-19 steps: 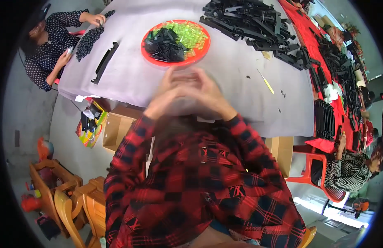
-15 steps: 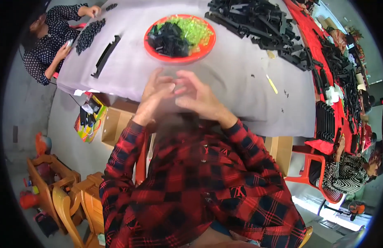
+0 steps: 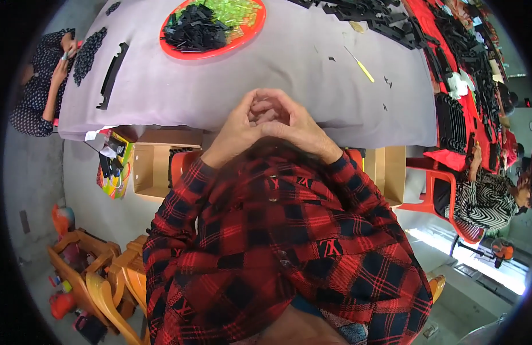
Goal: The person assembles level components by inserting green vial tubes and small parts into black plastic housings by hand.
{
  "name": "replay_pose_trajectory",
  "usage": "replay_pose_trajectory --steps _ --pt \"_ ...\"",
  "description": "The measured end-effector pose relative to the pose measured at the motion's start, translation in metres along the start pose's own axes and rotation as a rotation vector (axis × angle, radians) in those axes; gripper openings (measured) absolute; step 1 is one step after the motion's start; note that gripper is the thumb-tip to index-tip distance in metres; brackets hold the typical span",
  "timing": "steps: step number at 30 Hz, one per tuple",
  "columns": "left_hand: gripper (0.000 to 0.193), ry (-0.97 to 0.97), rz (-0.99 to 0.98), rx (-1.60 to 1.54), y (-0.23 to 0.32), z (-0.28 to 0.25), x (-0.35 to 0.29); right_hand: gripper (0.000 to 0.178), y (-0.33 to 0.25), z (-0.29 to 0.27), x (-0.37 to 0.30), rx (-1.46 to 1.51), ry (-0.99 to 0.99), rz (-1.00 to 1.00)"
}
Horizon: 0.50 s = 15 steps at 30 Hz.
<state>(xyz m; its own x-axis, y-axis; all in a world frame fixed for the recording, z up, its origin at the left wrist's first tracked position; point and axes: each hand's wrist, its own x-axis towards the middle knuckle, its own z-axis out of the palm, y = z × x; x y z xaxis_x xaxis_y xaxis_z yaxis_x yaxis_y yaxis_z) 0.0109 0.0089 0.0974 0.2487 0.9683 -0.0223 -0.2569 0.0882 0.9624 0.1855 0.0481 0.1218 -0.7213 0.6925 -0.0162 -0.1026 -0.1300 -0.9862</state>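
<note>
- Black notched strip [image 3: 112, 77]: flat on grey tablecloth [image 3: 156, 86]; long axis running away, far end slanting right.
- Red plate [image 3: 220, 52]: just beyond the hands; long axis slanting away rightward; black pieces [image 3: 197, 29] left, green pieces [image 3: 237, 17] right.
- Left hand [image 3: 242, 127], right hand [image 3: 303, 129]: loosely cupped together, fingers curled; contents, if any, cannot be told; best kept relaxed, clear of plate.
- Yellow-handled tool [image 3: 366, 73]: thin tip pointing away, leftward.

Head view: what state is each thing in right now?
Left hand, loosely curved, touching the other hand
Right hand, loosely curved, no object visible
Red plate, bearing black pieces and green pieces
Left cardboard box, open
Long black part, lying on the tablecloth
Yellow-handled tool, lying unheld
Black strips at right, stacked neatly
</note>
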Motion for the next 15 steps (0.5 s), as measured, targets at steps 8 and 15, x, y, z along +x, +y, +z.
replay_pose_trajectory --steps 8,15 --pt "0.048 0.028 -0.084 0.26 -0.011 -0.005 -0.011 0.021 -0.005 -0.055 -0.002 -0.347 0.366 -0.094" --pt "0.034 0.05 -0.068 0.314 -0.013 -0.003 -0.007 0.025 -0.013 -0.149 0.042 -1.336 0.627 -0.347"
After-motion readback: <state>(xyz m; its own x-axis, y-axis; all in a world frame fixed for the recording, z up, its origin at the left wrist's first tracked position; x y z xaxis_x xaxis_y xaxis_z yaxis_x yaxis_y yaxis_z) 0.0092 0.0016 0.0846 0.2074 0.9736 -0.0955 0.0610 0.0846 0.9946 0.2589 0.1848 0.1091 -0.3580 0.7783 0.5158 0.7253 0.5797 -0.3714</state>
